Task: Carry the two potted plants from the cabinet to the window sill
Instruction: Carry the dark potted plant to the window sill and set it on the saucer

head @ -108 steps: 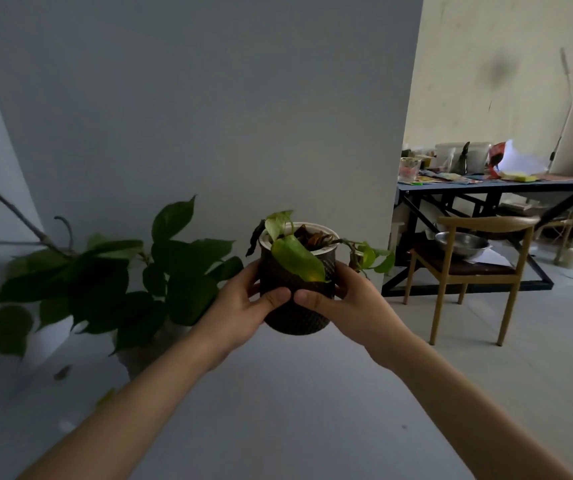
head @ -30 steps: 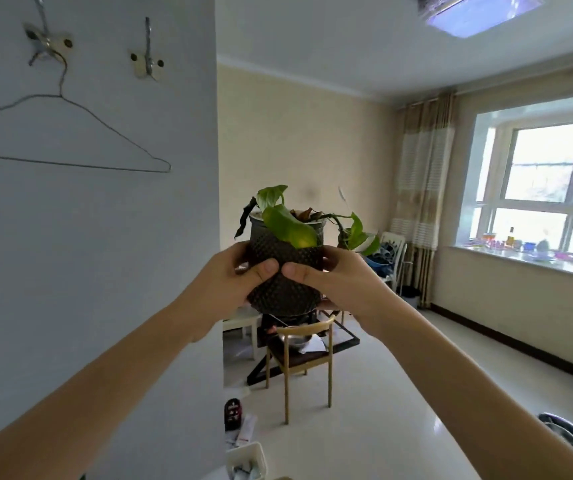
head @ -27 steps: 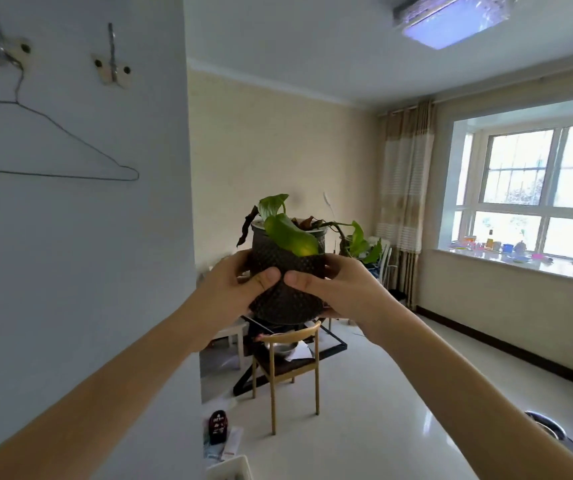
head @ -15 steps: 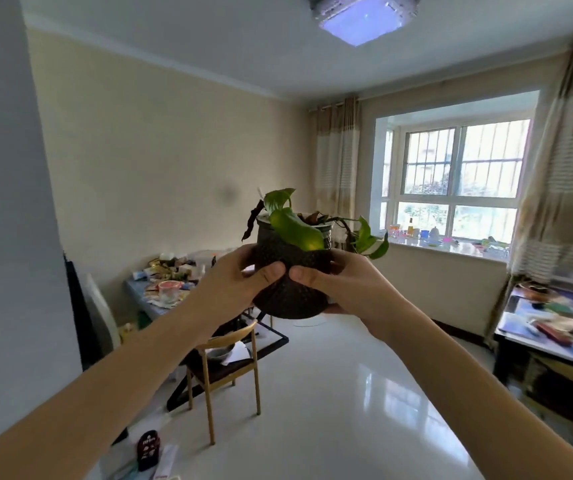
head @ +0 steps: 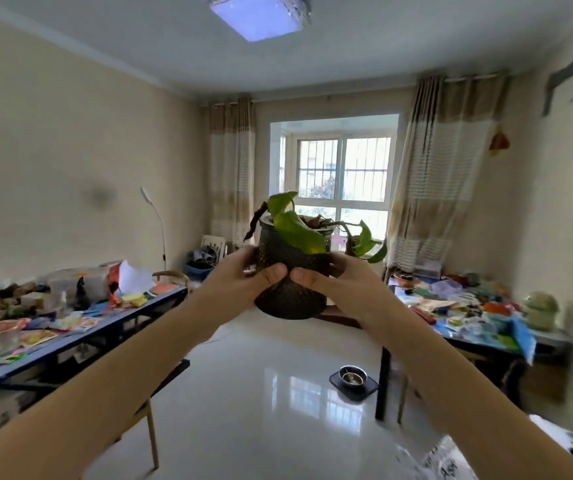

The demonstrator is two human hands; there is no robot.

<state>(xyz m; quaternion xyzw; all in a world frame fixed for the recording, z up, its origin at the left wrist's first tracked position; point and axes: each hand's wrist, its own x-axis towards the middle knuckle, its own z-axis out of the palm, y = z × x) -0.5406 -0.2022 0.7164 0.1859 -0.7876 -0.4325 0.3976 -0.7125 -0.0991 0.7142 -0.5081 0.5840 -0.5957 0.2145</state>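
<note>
Big pale room with a shiny white floor (head: 261,410). At the far end there's a barred window (head: 344,171) with striped beige curtains (head: 231,168) on both sides. A long blue-edged desk (head: 105,332) runs along the left wall, buried in papers, packets and containers. Another desk (head: 380,382) on the right is just as cluttered. None of the print on any of that stuff is readable, it's too small and smeared.

The potted plant (head: 292,265) is front and centre: a dark, bumpy-textured pot with a few green leaves and some dried brown ones, held upright in mid-air over the floor. It lines up with the window but is well short of it.

Both hands are wrapped round the pot. The left hand (head: 240,282) is on its left side and the right hand (head: 340,285) on its right. The thumbs are across the near face with their tips almost meeting, and the fingers curl out of sight round the back.

Smaller stuff:
- a square ceiling light (head: 261,15)
- a thin white floor lamp (head: 160,223) by the left wall
- a pale green rounded ornament (head: 541,308) on the right desk
- a metal bowl (head: 352,375) on a dark mat on the floor
- a white bag (head: 444,462) at the bottom right with dark lettering, too blurred to read
</note>
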